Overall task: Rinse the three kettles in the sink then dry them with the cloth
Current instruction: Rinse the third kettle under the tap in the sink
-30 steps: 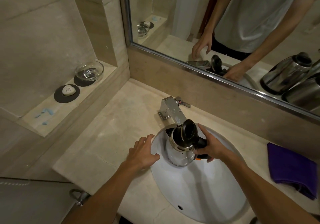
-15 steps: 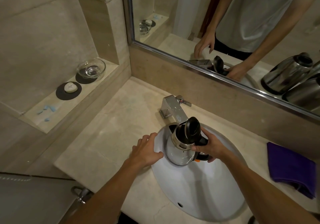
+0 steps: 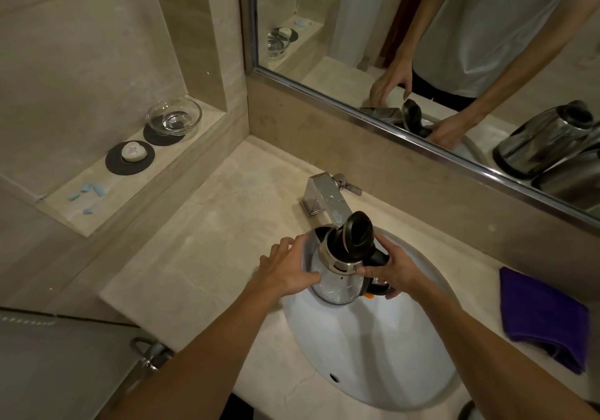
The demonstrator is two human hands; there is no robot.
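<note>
Head view of a bathroom basin during rinsing. The steel kettle (image 3: 337, 276) is held tilted inside the far part of the white sink (image 3: 373, 371), directly below the spout of the chrome tap (image 3: 324, 197), with its black lid (image 3: 358, 234) hinged open and standing up. The right hand (image 3: 394, 271) curls round the kettle's black handle and grips it. The left hand (image 3: 285, 268) lies at the sink's left rim with its fingers loosely spread, the thumb touching the kettle's steel wall. Whether water is running cannot be told. The folded purple cloth (image 3: 542, 315) lies on the beige tabletop (image 3: 211, 224), right of the sink and well apart from the kettle. A second kettle (image 3: 545, 137) and a third kettle (image 3: 571, 176) appear only as reflections in the mirror (image 3: 341, 29), side by side at its right edge. On the wall ledge (image 3: 107, 205) to the left stand a glass dish (image 3: 174, 119) and a small soap (image 3: 133, 152), each on a dark round mat.
</note>
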